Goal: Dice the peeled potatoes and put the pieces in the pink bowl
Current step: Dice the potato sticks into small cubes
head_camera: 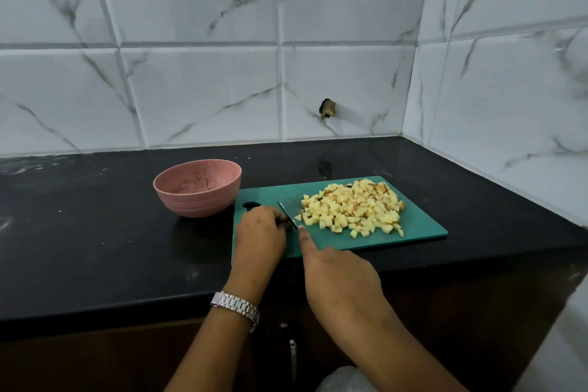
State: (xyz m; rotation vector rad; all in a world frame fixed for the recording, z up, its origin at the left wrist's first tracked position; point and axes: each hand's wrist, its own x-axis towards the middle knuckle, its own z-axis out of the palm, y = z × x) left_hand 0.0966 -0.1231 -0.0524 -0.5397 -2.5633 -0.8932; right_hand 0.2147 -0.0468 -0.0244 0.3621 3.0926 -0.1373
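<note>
A heap of diced potato (pixel 353 212) lies on the right half of a green cutting board (pixel 423 231). The pink bowl (pixel 197 188) stands just left of the board, upright, with only a few crumbs inside. My right hand (pixel 337 277) grips the knife, its forefinger stretched along the back of the blade (pixel 288 215); the handle is hidden under the hand. The blade tip points away from me, at the heap's left edge. My left hand (pixel 261 232) rests on the board's left end with curled fingers touching the blade's left side. What lies under those fingers is hidden.
The board and bowl sit on a black stone counter (pixel 95 232) whose front edge runs under my forearms. Marble-look tiled walls close the back and the right side. A metal watch (pixel 237 307) is on my left wrist. Dark cabinet fronts are below.
</note>
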